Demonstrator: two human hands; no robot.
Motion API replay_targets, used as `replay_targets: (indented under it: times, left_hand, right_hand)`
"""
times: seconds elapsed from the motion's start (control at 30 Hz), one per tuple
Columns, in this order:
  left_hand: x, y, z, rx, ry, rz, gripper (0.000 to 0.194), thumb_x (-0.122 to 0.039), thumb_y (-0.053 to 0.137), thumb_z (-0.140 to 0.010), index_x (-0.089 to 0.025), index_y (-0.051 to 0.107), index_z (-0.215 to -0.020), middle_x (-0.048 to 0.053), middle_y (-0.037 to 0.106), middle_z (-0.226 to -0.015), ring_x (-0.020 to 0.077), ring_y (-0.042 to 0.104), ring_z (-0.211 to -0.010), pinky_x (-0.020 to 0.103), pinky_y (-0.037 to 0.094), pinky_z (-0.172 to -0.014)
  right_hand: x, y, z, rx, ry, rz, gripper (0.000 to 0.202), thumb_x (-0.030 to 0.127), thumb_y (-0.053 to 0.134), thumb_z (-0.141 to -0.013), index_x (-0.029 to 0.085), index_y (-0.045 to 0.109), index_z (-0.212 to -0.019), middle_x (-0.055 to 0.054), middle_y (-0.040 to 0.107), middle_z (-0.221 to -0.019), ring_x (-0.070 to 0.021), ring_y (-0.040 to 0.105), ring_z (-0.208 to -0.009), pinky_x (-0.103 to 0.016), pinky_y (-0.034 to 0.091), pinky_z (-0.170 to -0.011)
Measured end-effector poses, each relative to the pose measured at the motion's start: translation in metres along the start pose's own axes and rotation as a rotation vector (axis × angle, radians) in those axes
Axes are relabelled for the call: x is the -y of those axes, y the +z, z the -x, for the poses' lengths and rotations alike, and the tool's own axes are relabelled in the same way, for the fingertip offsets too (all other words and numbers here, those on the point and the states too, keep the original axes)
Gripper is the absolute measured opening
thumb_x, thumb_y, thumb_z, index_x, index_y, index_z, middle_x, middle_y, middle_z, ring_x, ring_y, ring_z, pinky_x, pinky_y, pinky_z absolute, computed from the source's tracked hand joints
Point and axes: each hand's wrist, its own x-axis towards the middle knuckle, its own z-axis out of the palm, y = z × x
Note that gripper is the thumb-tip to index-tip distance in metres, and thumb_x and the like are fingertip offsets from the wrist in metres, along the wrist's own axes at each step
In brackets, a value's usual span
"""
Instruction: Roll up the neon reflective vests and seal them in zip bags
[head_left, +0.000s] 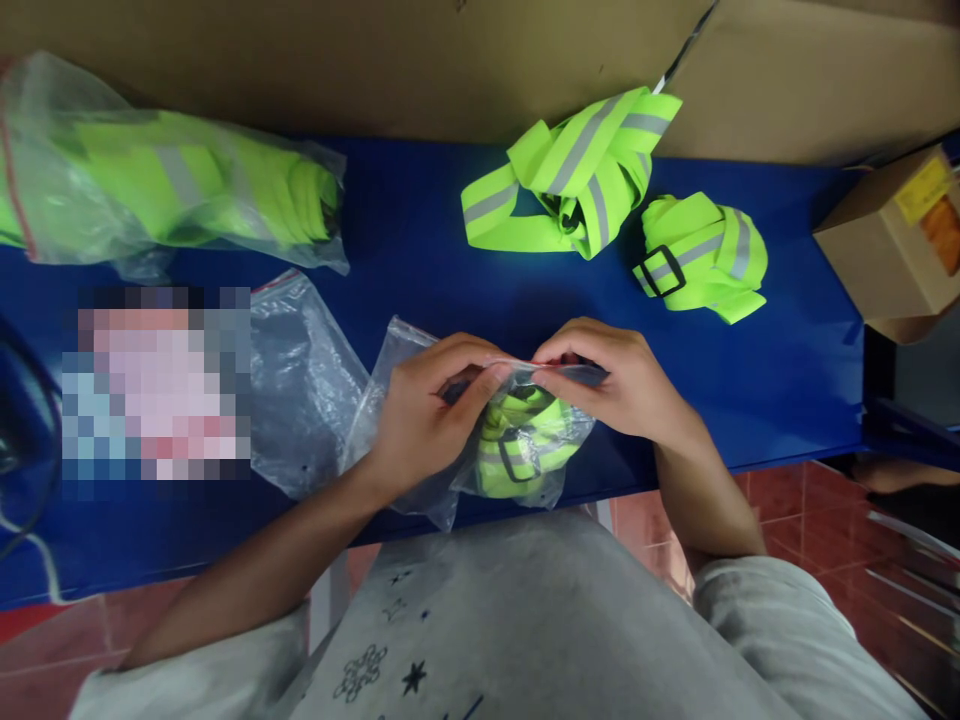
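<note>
At centre frame, the left hand point(439, 405) and right hand point(619, 380) pinch a clear bag point(581, 425) by its mouth; the red seal point(523, 363) runs left to right between them; the coiled neon strap point(525, 455) inside lies just below, about equally near both.

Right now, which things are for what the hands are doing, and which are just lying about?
For the job:
left hand and right hand, pinching the bag
strap inside it
probably the loose straps, flat bags and bagged straps

Seemingly just lying about:
box
white cable
</note>
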Motion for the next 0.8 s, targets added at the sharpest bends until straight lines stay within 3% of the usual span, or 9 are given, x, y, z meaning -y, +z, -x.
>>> replay_targets:
  times: [0.17, 0.3, 0.4, 0.6, 0.8]
  left_hand:
    - [-0.004, -0.003, -0.001, 0.019, 0.001, -0.030, 0.011, -0.021, 0.066, -0.099, -0.021, 0.077, -0.099, -0.001, 0.078, -0.097, 0.0097, 0.072, -0.086, 0.020, 0.058, -0.077]
    - [-0.005, -0.010, -0.005, 0.069, -0.037, 0.003, 0.019, -0.025, 0.060, -0.103, -0.022, 0.079, -0.107, 0.002, 0.079, -0.109, 0.0144, 0.075, -0.099, 0.025, 0.061, -0.085]
    - [-0.002, -0.014, -0.006, 0.033, -0.110, 0.038, 0.022, -0.028, 0.057, -0.104, -0.021, 0.078, -0.107, 0.004, 0.079, -0.107, 0.0152, 0.077, -0.090, 0.027, 0.064, -0.083]
    - [0.001, -0.008, -0.003, -0.019, -0.114, 0.027, 0.015, -0.030, 0.076, -0.092, -0.023, 0.078, -0.105, 0.001, 0.079, -0.104, 0.0147, 0.076, -0.090, 0.025, 0.064, -0.084]
    - [0.002, -0.005, 0.000, -0.052, -0.043, 0.057, 0.005, -0.025, 0.073, -0.094, -0.021, 0.074, -0.097, 0.001, 0.077, -0.096, 0.0124, 0.073, -0.084, 0.023, 0.062, -0.077]
  right_hand:
    - [-0.003, 0.006, 0.001, -0.029, -0.025, 0.010, 0.008, 0.024, 0.068, -0.100, 0.017, 0.070, -0.097, -0.002, 0.071, -0.090, -0.0112, 0.066, -0.083, -0.024, 0.050, -0.075]
    - [-0.006, 0.000, 0.001, -0.050, 0.031, -0.038, 0.007, 0.024, 0.073, -0.096, 0.017, 0.072, -0.096, -0.001, 0.071, -0.088, -0.0097, 0.066, -0.079, -0.022, 0.050, -0.071]
    - [-0.008, -0.006, 0.002, -0.045, 0.099, -0.061, 0.007, 0.025, 0.076, -0.093, 0.018, 0.074, -0.095, 0.001, 0.072, -0.086, -0.0086, 0.064, -0.074, -0.021, 0.048, -0.066]
    - [-0.005, -0.006, 0.002, -0.038, 0.111, -0.084, 0.007, 0.025, 0.076, -0.093, 0.018, 0.074, -0.093, 0.000, 0.071, -0.086, -0.0083, 0.064, -0.075, -0.021, 0.048, -0.067]
    - [-0.001, -0.001, 0.000, -0.049, 0.080, -0.094, 0.008, 0.025, 0.076, -0.093, 0.018, 0.074, -0.096, -0.001, 0.071, -0.089, -0.0101, 0.066, -0.079, -0.023, 0.050, -0.070]
